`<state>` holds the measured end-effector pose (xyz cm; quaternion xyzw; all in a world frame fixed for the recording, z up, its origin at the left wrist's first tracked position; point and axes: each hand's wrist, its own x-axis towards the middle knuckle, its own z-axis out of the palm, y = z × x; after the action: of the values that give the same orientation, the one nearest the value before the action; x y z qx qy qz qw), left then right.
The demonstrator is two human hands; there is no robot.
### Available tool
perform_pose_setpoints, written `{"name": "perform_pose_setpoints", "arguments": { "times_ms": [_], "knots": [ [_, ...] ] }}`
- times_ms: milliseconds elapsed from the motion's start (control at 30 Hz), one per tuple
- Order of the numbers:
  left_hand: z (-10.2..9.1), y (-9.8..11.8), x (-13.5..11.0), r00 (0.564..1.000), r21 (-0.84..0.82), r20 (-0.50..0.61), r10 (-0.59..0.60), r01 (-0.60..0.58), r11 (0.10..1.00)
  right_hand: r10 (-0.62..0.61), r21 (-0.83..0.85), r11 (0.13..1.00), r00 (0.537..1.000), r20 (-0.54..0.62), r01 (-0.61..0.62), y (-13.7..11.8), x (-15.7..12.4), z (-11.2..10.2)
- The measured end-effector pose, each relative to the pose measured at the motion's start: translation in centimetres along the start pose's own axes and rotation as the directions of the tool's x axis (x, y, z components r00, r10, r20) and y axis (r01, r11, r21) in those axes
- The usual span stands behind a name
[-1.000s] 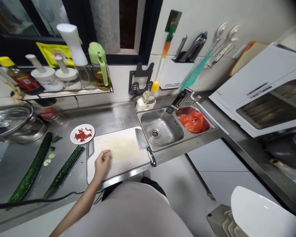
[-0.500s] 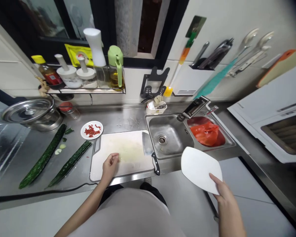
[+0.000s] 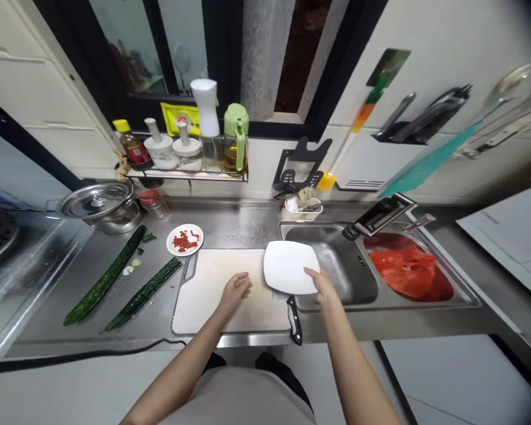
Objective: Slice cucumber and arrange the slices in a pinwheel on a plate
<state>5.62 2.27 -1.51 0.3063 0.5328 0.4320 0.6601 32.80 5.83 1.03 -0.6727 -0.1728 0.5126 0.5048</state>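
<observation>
My right hand (image 3: 321,283) grips the right edge of a white, rounded-square plate (image 3: 291,267). The plate is held over the right part of the white cutting board (image 3: 199,307) and hides most of a knife's blade. The knife's black handle (image 3: 294,321) sticks out below it. Above the board's middle is my left hand (image 3: 236,289), fingers loosely bent, with nothing visible in it. Left of the board lie a cucumber (image 3: 106,274) and a second cucumber piece (image 3: 144,293). A small white plate (image 3: 196,248) with chopped red bits stands behind the board's left corner.
The steel sink (image 3: 349,277) is on the right, with a black faucet (image 3: 371,218) and a red plastic bag (image 3: 402,271) in its second basin. A lidded pot (image 3: 110,212) stands back left. A black cord (image 3: 115,352) runs along the counter's front edge.
The plate in my right hand has moved left, from in front of the sink to over the cutting board and knife. The view has shifted; my left hand stays above the board.
</observation>
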Motion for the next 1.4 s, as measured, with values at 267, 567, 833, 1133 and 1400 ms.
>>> {"name": "perform_pose_setpoints", "arguments": {
  "times_ms": [267,567,833,1133,1400],
  "knots": [
    [-0.4,1.4,5.3,0.987,-0.075,-0.156,0.035,-0.047,0.996,0.008,-0.027,1.000,0.989,0.145,-0.005,1.8,3.1,9.9],
    [-4.5,3.3,9.9,0.955,0.000,-0.260,0.143,-0.149,0.989,-0.185,-0.547,0.757,0.921,0.344,0.357,0.4,7.2,14.2],
    [-5.6,3.0,13.5,0.926,0.367,-0.320,0.200,-0.074,0.927,-0.181,-0.725,0.495,0.873,0.452,0.478,-0.3,9.6,15.5],
    [-5.6,3.4,15.5,0.914,0.591,-0.341,0.221,0.026,0.806,-0.160,-0.821,0.327,0.884,0.440,0.468,-0.2,10.0,16.4],
    [-5.2,4.1,15.3,0.916,0.692,-0.345,0.204,0.101,0.715,-0.147,-0.865,0.219,0.892,0.428,0.451,-0.3,9.9,16.9]
  ]
}}
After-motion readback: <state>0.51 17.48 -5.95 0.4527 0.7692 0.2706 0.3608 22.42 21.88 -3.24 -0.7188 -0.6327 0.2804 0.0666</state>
